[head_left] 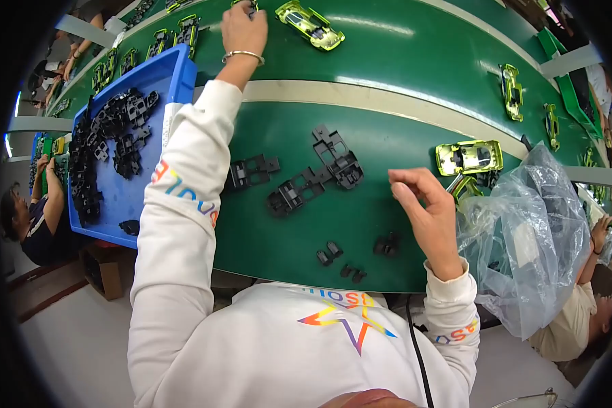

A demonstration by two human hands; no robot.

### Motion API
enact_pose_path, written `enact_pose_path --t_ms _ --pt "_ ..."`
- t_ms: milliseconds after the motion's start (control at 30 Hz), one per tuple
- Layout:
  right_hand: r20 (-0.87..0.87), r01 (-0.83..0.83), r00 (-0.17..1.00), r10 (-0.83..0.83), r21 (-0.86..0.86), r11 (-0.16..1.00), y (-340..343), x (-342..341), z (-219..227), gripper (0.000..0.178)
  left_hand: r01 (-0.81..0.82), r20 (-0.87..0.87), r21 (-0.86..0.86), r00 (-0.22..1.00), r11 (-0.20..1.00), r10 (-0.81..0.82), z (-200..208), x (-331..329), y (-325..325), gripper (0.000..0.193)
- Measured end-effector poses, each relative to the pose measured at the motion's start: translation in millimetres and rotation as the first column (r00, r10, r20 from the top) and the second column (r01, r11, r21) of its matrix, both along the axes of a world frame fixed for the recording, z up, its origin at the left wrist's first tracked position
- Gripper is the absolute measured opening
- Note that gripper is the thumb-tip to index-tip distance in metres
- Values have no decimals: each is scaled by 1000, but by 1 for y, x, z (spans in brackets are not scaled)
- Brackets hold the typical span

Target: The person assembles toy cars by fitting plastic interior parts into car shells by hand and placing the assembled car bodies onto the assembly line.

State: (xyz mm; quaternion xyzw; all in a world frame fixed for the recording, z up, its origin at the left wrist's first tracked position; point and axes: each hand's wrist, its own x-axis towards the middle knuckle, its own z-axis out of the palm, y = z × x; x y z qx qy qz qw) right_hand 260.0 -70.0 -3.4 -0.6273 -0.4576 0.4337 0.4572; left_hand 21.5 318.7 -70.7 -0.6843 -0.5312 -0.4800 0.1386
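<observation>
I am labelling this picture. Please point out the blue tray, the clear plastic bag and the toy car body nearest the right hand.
blue tray (180,75): head view, on its bare right wall.
clear plastic bag (530,238): head view, on its crumpled middle.
yellow-green toy car body (469,157): head view, on its roof.

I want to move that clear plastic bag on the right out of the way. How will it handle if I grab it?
The bag looks thin and crumpled, so probably floppy and light. Its glossy film may be slippery. It lies against the yellow-green toy car, so dragging it might nudge that.
</observation>
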Motion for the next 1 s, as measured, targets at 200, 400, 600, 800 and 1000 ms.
enact_pose_path --t_ms 200,400,600,800,1000 --pt "585 -208 808 72 168 964 11 -34 10 34 403 373 -815 915 415 -156 17 41 -52 68" --pt "676 -211 735 62 141 967 -19 -34 19 39 346 467 -821 864 455 186 20 67 -40 42" --pt "744 -340 666 63 228 912 7 -55 -1 48 739 954 -274 289 615 78 17 50 -62 43" --pt "696 -389 718 21 375 841 15 -29 -2 31 799 982 -161 187 580 14 44 -10 -156 35" --pt "299 -173 931 209 -142 975 24 12 57 26 913 987 -161 149 375 60 65 -32 -259 45"
